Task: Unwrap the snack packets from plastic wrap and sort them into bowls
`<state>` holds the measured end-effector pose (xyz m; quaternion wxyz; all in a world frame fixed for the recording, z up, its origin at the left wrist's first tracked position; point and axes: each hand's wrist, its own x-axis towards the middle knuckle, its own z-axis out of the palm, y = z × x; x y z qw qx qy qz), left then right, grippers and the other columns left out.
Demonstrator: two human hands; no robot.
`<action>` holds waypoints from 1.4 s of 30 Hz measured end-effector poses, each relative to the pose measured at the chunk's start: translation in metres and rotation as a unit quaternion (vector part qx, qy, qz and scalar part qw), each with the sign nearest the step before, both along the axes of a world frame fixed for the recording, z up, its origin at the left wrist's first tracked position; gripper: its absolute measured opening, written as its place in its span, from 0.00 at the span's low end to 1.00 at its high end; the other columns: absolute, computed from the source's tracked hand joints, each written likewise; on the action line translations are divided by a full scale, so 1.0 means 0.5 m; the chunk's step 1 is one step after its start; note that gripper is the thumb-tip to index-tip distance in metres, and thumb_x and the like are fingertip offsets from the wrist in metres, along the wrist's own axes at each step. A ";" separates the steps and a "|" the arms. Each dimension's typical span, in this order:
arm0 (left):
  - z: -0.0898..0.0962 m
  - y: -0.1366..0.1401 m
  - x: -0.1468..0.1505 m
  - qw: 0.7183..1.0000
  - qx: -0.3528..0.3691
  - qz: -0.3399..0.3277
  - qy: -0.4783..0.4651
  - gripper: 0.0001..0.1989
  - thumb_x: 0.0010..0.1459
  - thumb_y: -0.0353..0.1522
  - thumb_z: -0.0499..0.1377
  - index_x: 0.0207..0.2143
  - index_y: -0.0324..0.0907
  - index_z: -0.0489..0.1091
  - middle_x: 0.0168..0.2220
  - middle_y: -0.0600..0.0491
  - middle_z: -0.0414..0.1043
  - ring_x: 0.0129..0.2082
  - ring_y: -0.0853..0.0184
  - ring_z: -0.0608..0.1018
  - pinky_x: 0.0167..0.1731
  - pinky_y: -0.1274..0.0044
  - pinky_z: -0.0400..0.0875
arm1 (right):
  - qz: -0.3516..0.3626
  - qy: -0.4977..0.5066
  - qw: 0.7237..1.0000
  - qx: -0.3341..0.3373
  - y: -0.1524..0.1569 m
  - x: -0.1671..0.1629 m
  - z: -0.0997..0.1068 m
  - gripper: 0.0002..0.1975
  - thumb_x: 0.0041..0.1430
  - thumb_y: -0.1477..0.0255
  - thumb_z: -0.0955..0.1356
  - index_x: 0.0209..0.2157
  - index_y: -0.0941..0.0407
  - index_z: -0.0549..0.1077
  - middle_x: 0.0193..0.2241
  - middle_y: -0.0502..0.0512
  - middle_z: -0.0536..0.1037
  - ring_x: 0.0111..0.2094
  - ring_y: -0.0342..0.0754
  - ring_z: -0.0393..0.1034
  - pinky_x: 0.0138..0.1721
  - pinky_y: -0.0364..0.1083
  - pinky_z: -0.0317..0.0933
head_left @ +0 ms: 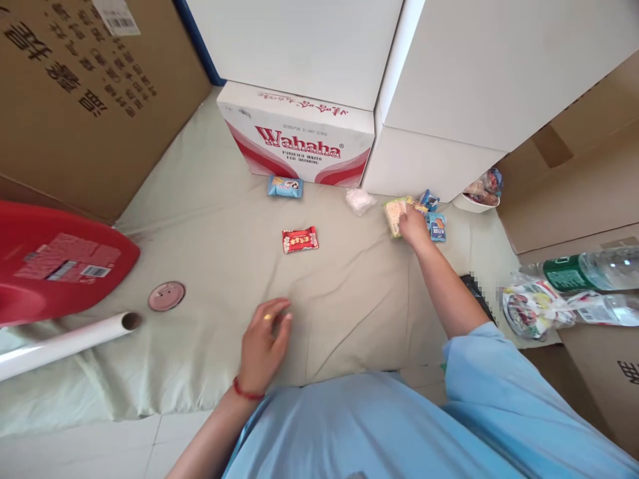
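My right hand (414, 225) reaches forward to the far right of the cloth, its fingers closed on a pale yellow-green snack packet (394, 216). Close around it lie a blue snack packet (438, 227) and a dark blue packet (429, 199). My left hand (265, 339), with a ring and a red bracelet, is near the front edge; its fingers are slightly bent, thumb apart, holding nothing. Ahead of it is a red snack packet (300, 239). Farther back are a light blue packet (285, 187) and a whitish clear-wrapped packet (360, 201).
A Wahaha water carton (299, 143) and white boxes (434, 159) wall off the back. A bowl of packets (476, 201), bottles (582, 271) and a tied bag (532, 309) are right. Left are a red container (64, 266), a white tube (70, 346) and a round pink object (166, 296).
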<state>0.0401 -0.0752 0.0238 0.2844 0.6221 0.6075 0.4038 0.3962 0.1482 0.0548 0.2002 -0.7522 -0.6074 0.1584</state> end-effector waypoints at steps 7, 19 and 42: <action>-0.063 -0.147 -0.102 0.966 0.058 0.103 0.229 0.14 0.66 0.36 0.58 0.51 0.44 0.75 0.55 0.42 0.75 0.55 0.52 0.78 0.54 0.58 0.77 | 0.018 -0.060 0.997 -0.039 0.124 -0.029 -0.034 0.28 0.66 0.72 0.60 0.65 0.67 0.62 0.49 0.75 0.78 0.50 0.65 0.74 0.53 0.58 0.64; -0.105 -0.171 -0.105 0.923 0.168 0.079 0.337 0.34 0.55 0.26 0.63 0.65 0.48 0.68 0.51 0.44 0.81 0.49 0.49 0.84 0.50 0.57 0.79 | 0.088 -0.137 0.974 0.161 0.098 -0.056 0.008 0.21 0.70 0.74 0.56 0.53 0.58 0.76 0.55 0.68 0.74 0.56 0.62 0.63 0.57 0.58 0.59; 0.006 0.026 0.011 0.991 -0.080 0.039 -0.104 0.16 0.71 0.43 0.54 0.47 0.43 0.74 0.40 0.49 0.77 0.37 0.65 0.80 0.34 0.75 0.77 | 0.019 0.755 0.644 -0.117 -0.206 -0.253 -0.043 0.15 0.45 0.67 0.78 0.32 0.54 0.73 0.21 0.43 0.66 0.20 0.38 0.52 0.22 0.40 0.52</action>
